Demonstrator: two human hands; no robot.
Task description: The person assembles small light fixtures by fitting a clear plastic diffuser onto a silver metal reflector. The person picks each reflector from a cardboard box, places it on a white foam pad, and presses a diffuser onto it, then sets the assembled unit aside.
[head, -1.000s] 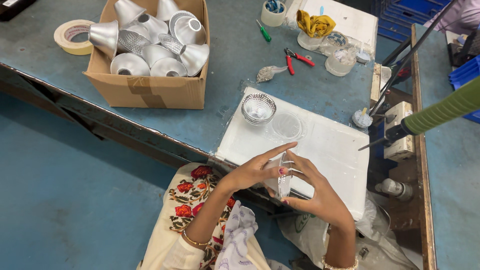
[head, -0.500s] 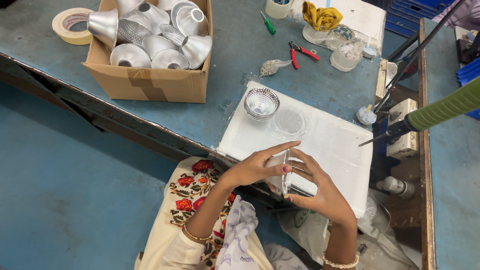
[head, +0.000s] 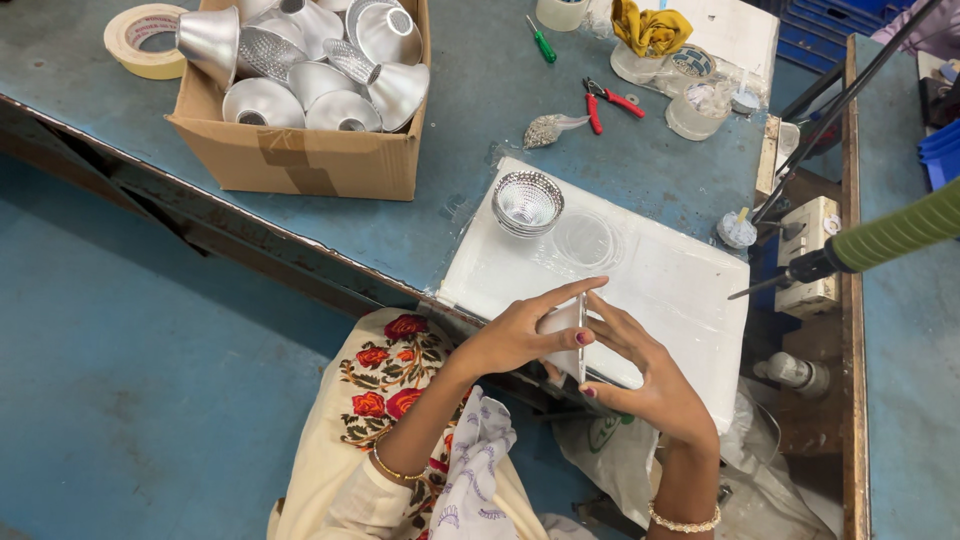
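White and thin, a small flat plate (head: 570, 338) stands on edge between both hands over the near edge of the white board (head: 690, 290) on the worktop (head: 470, 110). The left hand (head: 515, 335) has a closed grip on one face with fingers stretched across it; the right hand (head: 645, 375) pinches the other side. It looks like a fitting or peeling step, needing a steady, fine pull. Just beyond lie stacked dimpled silver reflector cups (head: 527, 200) and a clear lens disc (head: 585, 240); farther off, a cardboard box (head: 300, 160) of reflectors.
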